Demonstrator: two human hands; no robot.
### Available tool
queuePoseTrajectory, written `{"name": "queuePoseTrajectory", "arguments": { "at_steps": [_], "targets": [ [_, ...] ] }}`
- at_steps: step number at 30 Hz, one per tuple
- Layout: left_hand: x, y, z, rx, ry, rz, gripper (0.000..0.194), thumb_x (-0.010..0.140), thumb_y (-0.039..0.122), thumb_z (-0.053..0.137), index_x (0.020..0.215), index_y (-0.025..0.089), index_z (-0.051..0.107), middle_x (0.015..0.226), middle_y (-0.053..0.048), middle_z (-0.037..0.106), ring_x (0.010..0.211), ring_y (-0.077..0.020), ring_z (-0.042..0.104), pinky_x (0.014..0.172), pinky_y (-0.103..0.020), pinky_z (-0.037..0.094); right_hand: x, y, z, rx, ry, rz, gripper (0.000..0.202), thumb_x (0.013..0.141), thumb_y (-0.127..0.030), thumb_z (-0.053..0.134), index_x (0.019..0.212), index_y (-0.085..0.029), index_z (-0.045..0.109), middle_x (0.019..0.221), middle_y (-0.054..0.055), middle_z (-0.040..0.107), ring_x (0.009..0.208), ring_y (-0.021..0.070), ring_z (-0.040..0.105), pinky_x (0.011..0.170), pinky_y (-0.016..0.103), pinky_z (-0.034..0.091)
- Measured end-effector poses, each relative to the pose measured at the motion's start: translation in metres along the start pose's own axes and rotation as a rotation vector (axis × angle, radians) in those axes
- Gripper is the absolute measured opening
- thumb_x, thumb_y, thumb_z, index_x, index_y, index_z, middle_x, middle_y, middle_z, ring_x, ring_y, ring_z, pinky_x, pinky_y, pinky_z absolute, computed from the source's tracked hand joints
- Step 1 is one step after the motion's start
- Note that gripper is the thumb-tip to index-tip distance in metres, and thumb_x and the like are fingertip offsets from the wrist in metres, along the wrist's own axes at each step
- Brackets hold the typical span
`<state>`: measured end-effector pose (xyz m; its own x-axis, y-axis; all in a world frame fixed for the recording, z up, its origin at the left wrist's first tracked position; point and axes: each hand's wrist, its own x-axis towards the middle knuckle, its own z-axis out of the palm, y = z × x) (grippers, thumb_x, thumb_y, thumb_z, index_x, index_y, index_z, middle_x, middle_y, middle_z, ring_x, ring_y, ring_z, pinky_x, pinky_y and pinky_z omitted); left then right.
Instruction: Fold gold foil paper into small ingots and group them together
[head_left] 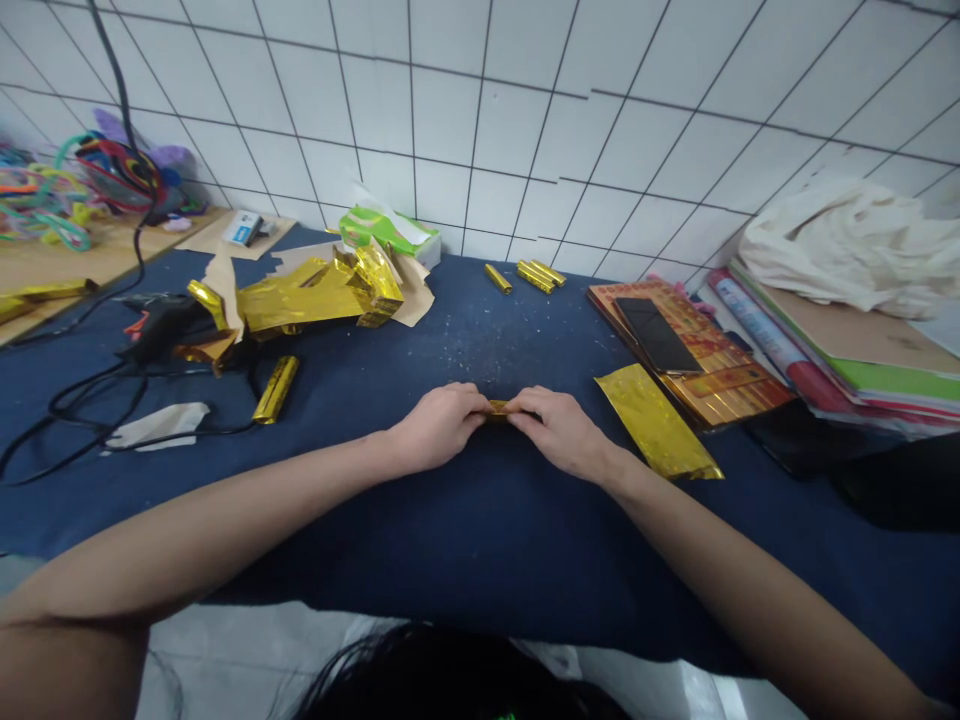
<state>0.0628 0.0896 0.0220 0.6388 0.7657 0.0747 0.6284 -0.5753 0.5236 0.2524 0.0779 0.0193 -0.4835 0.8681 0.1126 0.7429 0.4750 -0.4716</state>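
At the middle of the dark blue cloth, between your two hands: small, narrow roll of shiny gold foil, lying roughly left to right, low over the cloth. Your left hand pinches its left end between thumb and fingertips, other fingers curled together. Your right hand pinches the right end likewise. Middle of the roll visible between the fingertips; whether it touches the cloth, cannot tell.

Far side, centre: one short gold foil tube lies alone; just right of it, a close group of similar gold tubes. White tiled wall behind.

Right of your right hand: flat rectangular piece of gold foil, slanting, its far end near a stack of orange-gold patterned sheets. Black smartphone rests on that stack. Farther right, cream crumpled fabric lies on a pile of flat folders.

Left side: thicker gold foil roll beside a black cable; white torn paper scrap near it. Beyond these, black glue gun and crumpled gold foil with brown backing. Green-and-white tissue pack noted behind the foil, near the wall.
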Motion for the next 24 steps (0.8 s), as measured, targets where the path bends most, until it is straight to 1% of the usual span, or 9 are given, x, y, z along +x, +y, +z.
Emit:
{"name": "queuePoseTrajectory", "arguments": {
  "at_steps": [3, 6, 9, 13, 16, 18, 21, 24],
  "targets": [
    [0.002, -0.003, -0.002, -0.129, 0.013, -0.070, 0.026, 0.082, 0.011, 0.045, 0.097, 0.018, 0.065, 0.093, -0.001, 0.068, 0.086, -0.0131, 0.062, 0.079, -0.024, 0.045, 0.003, 0.001, 0.000, 0.049, 0.001, 0.094, 0.020, 0.081, -0.015, 0.049, 0.089, -0.020, 0.066, 0.085, 0.003, 0.068, 0.081, 0.0166, 0.060, 0.075, 0.030, 0.045],
    [0.003, -0.008, 0.000, -0.203, 0.044, -0.123, 0.025, 0.081, 0.013, 0.045, 0.095, 0.019, 0.065, 0.090, 0.001, 0.068, 0.083, -0.0128, 0.062, 0.077, -0.024, 0.046, 0.007, 0.000, 0.001, 0.104, 0.017, 0.169, 0.018, 0.079, -0.014, 0.049, 0.086, -0.019, 0.065, 0.081, 0.002, 0.068, 0.076, 0.0150, 0.061, 0.069, 0.027, 0.044],
    [0.006, -0.011, 0.002, -0.148, 0.088, -0.161, 0.021, 0.079, 0.016, 0.049, 0.089, 0.019, 0.067, 0.084, -0.001, 0.065, 0.077, -0.0133, 0.060, 0.074, -0.025, 0.046, 0.013, -0.002, -0.001, 0.091, 0.006, 0.215, 0.014, 0.076, -0.014, 0.050, 0.078, -0.018, 0.063, 0.072, 0.000, 0.066, 0.066, 0.0133, 0.059, 0.060, 0.024, 0.040],
    [0.008, -0.011, 0.003, -0.043, 0.131, -0.202, 0.015, 0.077, 0.018, 0.054, 0.079, 0.018, 0.069, 0.081, -0.004, 0.059, 0.076, -0.0145, 0.058, 0.073, -0.026, 0.045, 0.020, -0.005, -0.003, 0.062, -0.036, 0.273, 0.012, 0.074, -0.014, 0.051, 0.074, -0.017, 0.063, 0.065, 0.000, 0.064, 0.061, 0.0121, 0.056, 0.057, 0.023, 0.038],
    [0.008, -0.011, 0.002, 0.018, 0.116, -0.198, 0.016, 0.078, 0.021, 0.052, 0.078, 0.020, 0.069, 0.082, -0.004, 0.060, 0.081, -0.0176, 0.057, 0.074, -0.029, 0.044, 0.022, -0.006, -0.004, 0.067, -0.043, 0.311, 0.012, 0.073, -0.015, 0.052, 0.073, -0.017, 0.064, 0.065, 0.001, 0.064, 0.060, 0.0124, 0.057, 0.056, 0.023, 0.038],
    [0.008, -0.011, 0.001, 0.060, 0.089, -0.207, 0.015, 0.078, 0.023, 0.052, 0.078, 0.021, 0.067, 0.081, -0.003, 0.061, 0.081, -0.0189, 0.057, 0.072, -0.030, 0.043, 0.023, -0.006, -0.003, 0.068, -0.041, 0.324, 0.012, 0.073, -0.015, 0.052, 0.073, -0.017, 0.064, 0.066, 0.001, 0.065, 0.060, 0.0128, 0.057, 0.056, 0.023, 0.037],
    [0.008, -0.010, -0.001, 0.079, 0.036, -0.252, 0.014, 0.079, 0.027, 0.051, 0.078, 0.020, 0.063, 0.077, -0.002, 0.063, 0.074, -0.0179, 0.058, 0.065, -0.028, 0.042, 0.022, -0.005, -0.002, 0.059, -0.031, 0.324, 0.012, 0.072, -0.015, 0.053, 0.073, -0.018, 0.064, 0.066, 0.001, 0.065, 0.061, 0.0129, 0.057, 0.056, 0.023, 0.037],
    [0.008, -0.009, -0.004, 0.133, -0.009, -0.314, 0.018, 0.080, 0.034, 0.049, 0.083, 0.020, 0.060, 0.075, -0.002, 0.063, 0.069, -0.0187, 0.059, 0.058, -0.027, 0.039, 0.022, -0.006, -0.001, 0.069, -0.016, 0.318, 0.011, 0.072, -0.014, 0.052, 0.073, -0.018, 0.062, 0.063, 0.000, 0.063, 0.059, 0.0123, 0.055, 0.055, 0.023, 0.037]
  ]
}}
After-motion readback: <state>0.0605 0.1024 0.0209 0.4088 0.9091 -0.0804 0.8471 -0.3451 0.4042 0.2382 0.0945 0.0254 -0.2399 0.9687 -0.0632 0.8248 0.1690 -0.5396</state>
